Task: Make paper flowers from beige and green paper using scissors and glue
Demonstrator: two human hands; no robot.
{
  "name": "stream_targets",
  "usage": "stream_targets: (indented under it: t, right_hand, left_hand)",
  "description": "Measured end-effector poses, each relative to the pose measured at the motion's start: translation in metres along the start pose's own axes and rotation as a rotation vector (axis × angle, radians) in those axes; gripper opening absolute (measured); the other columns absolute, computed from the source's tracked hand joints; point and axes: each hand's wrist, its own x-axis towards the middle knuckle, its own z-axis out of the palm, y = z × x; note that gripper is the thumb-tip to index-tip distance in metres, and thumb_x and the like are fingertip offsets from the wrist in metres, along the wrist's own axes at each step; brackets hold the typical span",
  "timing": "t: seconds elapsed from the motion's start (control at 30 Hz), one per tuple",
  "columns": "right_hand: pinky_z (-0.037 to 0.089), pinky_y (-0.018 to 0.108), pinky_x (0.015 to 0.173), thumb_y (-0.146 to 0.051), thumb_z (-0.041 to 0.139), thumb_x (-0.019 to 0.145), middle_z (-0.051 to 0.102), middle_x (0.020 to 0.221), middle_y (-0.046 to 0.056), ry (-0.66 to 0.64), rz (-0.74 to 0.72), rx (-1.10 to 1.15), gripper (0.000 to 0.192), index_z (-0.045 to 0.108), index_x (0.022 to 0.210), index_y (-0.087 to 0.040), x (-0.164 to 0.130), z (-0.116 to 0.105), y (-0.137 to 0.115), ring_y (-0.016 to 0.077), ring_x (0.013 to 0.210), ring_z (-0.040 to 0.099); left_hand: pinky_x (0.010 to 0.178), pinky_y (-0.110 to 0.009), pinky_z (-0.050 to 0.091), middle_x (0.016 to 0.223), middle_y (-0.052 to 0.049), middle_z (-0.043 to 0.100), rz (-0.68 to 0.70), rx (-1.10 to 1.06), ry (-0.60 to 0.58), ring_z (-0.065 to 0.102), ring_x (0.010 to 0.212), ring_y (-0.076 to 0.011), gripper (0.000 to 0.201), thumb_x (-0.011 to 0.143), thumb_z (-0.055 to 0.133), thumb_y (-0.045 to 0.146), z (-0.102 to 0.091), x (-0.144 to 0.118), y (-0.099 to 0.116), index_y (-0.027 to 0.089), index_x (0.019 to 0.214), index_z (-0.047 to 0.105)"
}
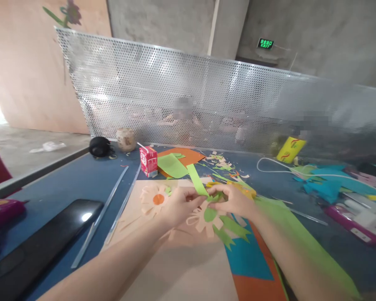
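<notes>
A light green paper strip (196, 180) stands up between my hands, its lower end pinched by the fingers of my left hand (182, 205). My right hand (230, 200) has its thumb and fingertips closed around green paper at the strip's lower end. Just below my fingers lies a pale paper flower (203, 223) with a green centre and green forked strips (233, 230) beside it. Another pale flower with an orange centre (158, 199) is on the peach paper sheet (175, 267), left of my left hand. My fingers partly hide the folded green pieces.
A red drink carton (148, 161) stands behind the paper, near orange sheets (188, 155) and paper scraps (221, 161). Clear glue sticks (100, 217) and a black phone-like slab (47, 246) lie left. Blue scraps (326, 182) and a magenta device (347, 223) are right. A perforated metal screen (163, 92) borders the back.
</notes>
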Motion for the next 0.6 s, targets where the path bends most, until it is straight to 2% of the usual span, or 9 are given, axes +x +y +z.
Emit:
stream_targets:
  t: [0.1, 0.17, 0.27, 0.37, 0.47, 0.6]
  right_hand:
    - [0.047, 0.028, 0.065, -0.028, 0.067, 0.063, 0.06, 0.097, 0.005, 0.016, 0.01, 0.124, 0.045, 0.052, 0.104, -0.022, 0.0022, 0.003, -0.0004, 0.0177, 0.084, 0.057]
    - [0.047, 0.025, 0.059, -0.025, 0.067, 0.062, 0.059, 0.1, 0.005, 0.042, 0.027, 0.182, 0.051, 0.049, 0.109, -0.022, 0.0029, 0.0043, -0.0023, 0.0153, 0.079, 0.058]
    - [0.044, 0.021, 0.049, -0.023, 0.066, 0.061, 0.061, 0.099, 0.006, 0.059, 0.111, 0.172, 0.047, 0.051, 0.105, -0.021, 0.0027, 0.005, -0.0049, 0.0112, 0.064, 0.058]
    - [0.041, 0.02, 0.044, -0.025, 0.065, 0.062, 0.063, 0.094, 0.004, 0.074, 0.179, 0.13, 0.043, 0.053, 0.103, -0.022, 0.0015, 0.005, -0.0057, 0.0096, 0.056, 0.056]
    - [0.042, 0.02, 0.047, -0.023, 0.062, 0.064, 0.064, 0.091, 0.004, 0.094, 0.175, 0.106, 0.039, 0.054, 0.102, -0.022, 0.0007, 0.0056, -0.006, 0.0114, 0.062, 0.059]
    - [0.046, 0.022, 0.056, -0.022, 0.062, 0.064, 0.063, 0.094, 0.005, 0.128, 0.154, 0.068, 0.04, 0.052, 0.103, -0.022, 0.001, 0.0074, -0.0064, 0.0156, 0.079, 0.06]
  left_hand:
    - [0.055, -0.026, 0.042, 0.064, -0.003, 0.062, 0.036, 0.033, 0.03, 0.056, 0.061, -0.0169, 0.019, 0.069, 0.057, 0.034, -0.0014, 0.0009, -0.0027, 0.018, 0.072, 0.067]
    - [0.055, -0.025, 0.042, 0.067, -0.003, 0.063, 0.048, 0.053, 0.031, 0.055, 0.061, -0.0156, 0.02, 0.07, 0.055, 0.034, -0.0019, 0.0019, -0.0019, 0.018, 0.077, 0.067]
    - [0.055, -0.023, 0.041, 0.07, -0.002, 0.063, 0.066, 0.113, 0.015, 0.054, 0.06, -0.0131, 0.022, 0.073, 0.052, 0.032, -0.0009, 0.0028, 0.0008, 0.019, 0.086, 0.065]
    - [0.052, -0.021, 0.039, 0.065, 0.0, 0.061, 0.08, 0.225, 0.06, 0.052, 0.057, -0.0113, 0.02, 0.074, 0.051, 0.032, 0.0009, 0.0026, 0.0021, 0.018, 0.079, 0.065]
    - [0.05, -0.02, 0.038, 0.062, 0.001, 0.06, 0.082, 0.302, 0.108, 0.051, 0.055, -0.01, 0.018, 0.073, 0.051, 0.031, 0.002, 0.0022, 0.0021, 0.018, 0.073, 0.064]
    - [0.052, -0.02, 0.039, 0.064, 0.001, 0.062, 0.083, 0.294, 0.104, 0.052, 0.056, -0.0099, 0.018, 0.073, 0.051, 0.029, 0.0018, 0.0023, 0.0006, 0.019, 0.079, 0.066]
